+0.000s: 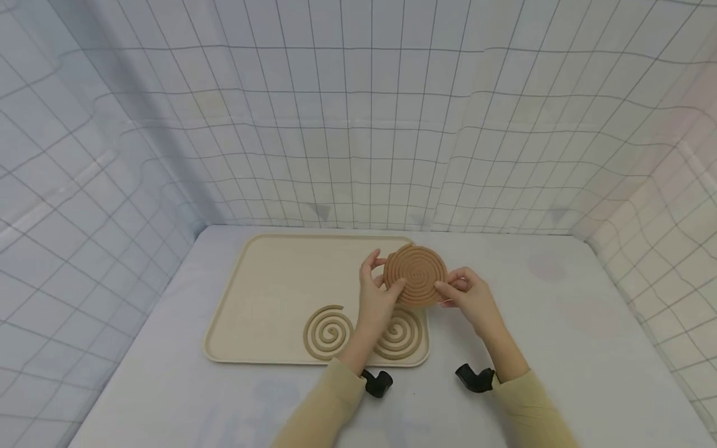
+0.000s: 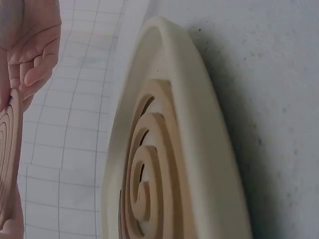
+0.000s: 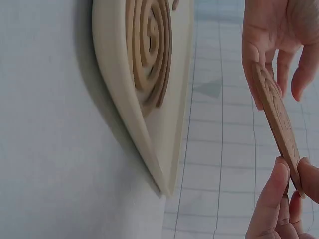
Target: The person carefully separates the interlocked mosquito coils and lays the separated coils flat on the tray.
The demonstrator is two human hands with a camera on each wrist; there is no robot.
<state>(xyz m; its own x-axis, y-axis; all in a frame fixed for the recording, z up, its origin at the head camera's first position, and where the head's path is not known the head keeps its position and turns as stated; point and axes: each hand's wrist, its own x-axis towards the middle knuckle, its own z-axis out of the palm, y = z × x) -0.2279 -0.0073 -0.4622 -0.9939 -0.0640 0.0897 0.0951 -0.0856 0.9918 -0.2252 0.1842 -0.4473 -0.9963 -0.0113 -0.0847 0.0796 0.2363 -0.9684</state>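
Note:
Both hands hold up a brown double mosquito coil (image 1: pixel 416 274), a flat disc of tightly nested spirals, above the right end of a cream tray (image 1: pixel 269 286). My left hand (image 1: pixel 376 305) pinches its left edge, thumb on the near face. My right hand (image 1: pixel 473 303) grips the right edge between thumb and fingers. Edge-on, the disc (image 3: pixel 279 119) shows tilted between both hands in the right wrist view. Two opened single mosquito coils lie on the tray near its front edge: a left coil (image 1: pixel 332 331) and a right coil (image 1: pixel 395 330), partly covered by my left arm.
The tray stands on a white table (image 1: pixel 560 323). White sheets with a grid pattern (image 1: pixel 358 137) rise behind and at both sides. Black wrist-worn devices (image 1: pixel 378 384) sit by both sleeves, low above the table.

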